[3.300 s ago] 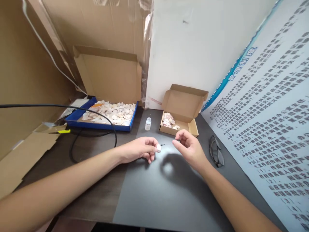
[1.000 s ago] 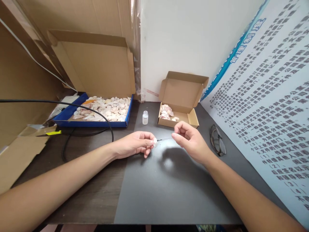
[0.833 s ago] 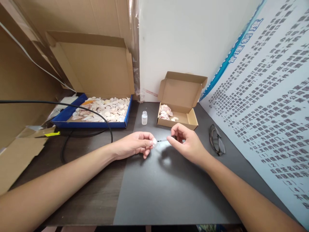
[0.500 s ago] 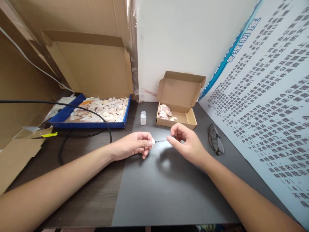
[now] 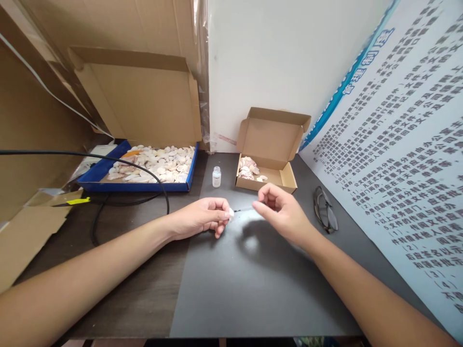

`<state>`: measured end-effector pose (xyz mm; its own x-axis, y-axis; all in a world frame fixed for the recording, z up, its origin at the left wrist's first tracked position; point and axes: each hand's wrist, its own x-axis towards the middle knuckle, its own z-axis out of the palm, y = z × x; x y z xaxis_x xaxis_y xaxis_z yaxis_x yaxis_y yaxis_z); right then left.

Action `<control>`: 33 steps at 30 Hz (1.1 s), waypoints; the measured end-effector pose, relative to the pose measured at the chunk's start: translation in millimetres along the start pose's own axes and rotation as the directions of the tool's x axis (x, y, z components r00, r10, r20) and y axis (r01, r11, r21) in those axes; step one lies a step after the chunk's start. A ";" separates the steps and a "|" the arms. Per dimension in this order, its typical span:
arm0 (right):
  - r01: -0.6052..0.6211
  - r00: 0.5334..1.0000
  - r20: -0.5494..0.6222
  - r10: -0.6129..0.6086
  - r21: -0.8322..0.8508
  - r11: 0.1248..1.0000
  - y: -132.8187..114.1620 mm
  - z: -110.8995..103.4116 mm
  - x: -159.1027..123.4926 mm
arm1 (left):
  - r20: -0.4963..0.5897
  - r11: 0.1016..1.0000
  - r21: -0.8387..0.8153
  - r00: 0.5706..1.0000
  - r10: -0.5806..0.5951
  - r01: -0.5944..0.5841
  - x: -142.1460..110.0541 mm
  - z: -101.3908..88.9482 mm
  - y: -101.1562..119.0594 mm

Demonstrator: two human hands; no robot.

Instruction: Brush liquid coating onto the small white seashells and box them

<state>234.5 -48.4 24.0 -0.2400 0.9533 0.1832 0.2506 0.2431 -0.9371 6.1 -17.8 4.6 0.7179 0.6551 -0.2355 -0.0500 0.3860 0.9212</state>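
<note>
Shell (image 5: 231,214), one, in left fingers (image 5: 219,215), one rod (image 5: 237,210) in right fingers (image 5: 265,210)

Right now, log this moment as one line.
left hand: holds small white piece | right hand: holds thin dark-tipped rod | touching: unclear | bottle: upright, uncapped | smaller box: open
</note>
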 end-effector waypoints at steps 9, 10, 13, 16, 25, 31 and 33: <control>-0.018 1.000 0.016 0.016 0.114 0.993 0.2 0.4 0.2 | -0.002 1.000 0.007 1.000 -0.003 0.003 -0.2 1.0 0.2; -0.014 1.000 0.010 0.013 0.137 0.990 0.0 0.5 0.3 | -0.002 1.000 0.010 1.000 -0.004 0.004 -0.2 1.2 0.5; -0.036 0.999 0.019 0.034 0.108 0.994 -0.7 0.7 0.5 | -0.003 1.000 0.006 1.000 -0.012 0.012 -0.4 1.1 0.9; -0.041 0.999 0.013 0.040 0.154 0.987 -1.0 0.7 0.7 | -0.003 1.000 0.007 1.000 -0.016 0.016 -0.3 0.8 0.6; -0.035 0.999 0.028 0.030 0.166 0.986 -0.1 0.0 1.8 | -0.002 0.999 0.026 1.000 -0.025 0.026 -0.6 1.1 1.4; -0.019 1.000 0.020 0.020 -0.031 0.999 -2.5 2.2 -1.2 | -0.011 0.999 0.024 0.999 -0.030 0.030 -0.6 2.3 1.8; -0.002 1.000 0.019 0.001 0.047 0.999 -2.9 2.7 -1.4 | -0.010 0.999 0.026 1.000 -0.021 0.022 -0.6 2.3 1.8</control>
<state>231.6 -50.9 25.7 -0.2574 0.9501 0.1764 0.2066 0.2324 -0.9504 7.2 -19.0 7.1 0.7121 0.6529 -0.2582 -0.0166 0.3833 0.9235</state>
